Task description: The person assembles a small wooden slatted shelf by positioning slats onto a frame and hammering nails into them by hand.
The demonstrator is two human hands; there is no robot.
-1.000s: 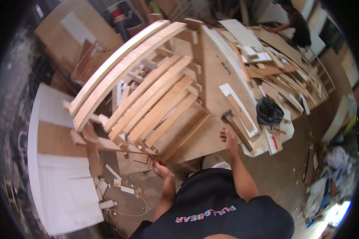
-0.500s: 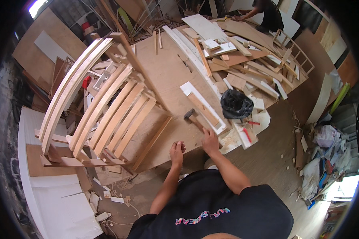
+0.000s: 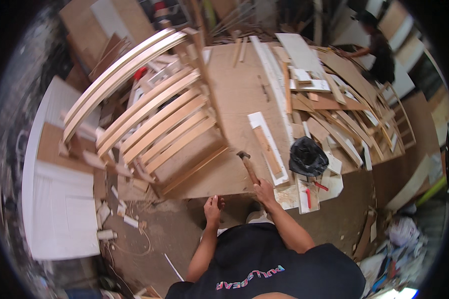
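Our surface [image 3: 239, 119], mid-picture, bore a slatted frame [image 3: 163, 123], seemingly mostly assembled; right fingers [image 3: 259, 186] gripped a hammer [image 3: 249, 169]; left fingers [image 3: 215, 200] curled, contents and remaining work unclear.

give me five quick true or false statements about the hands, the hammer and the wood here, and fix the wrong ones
1. The right hand grips the hammer by its handle. True.
2. Both hands are on the hammer. False: the left hand is apart from it.
3. The slatted wooden frame is to the left of the hammer. True.
4. The hammer is inside the slatted wooden frame. False: it is to the right of it, with a black plastic bag farther right.
5. Another person is in view at the upper right. True.
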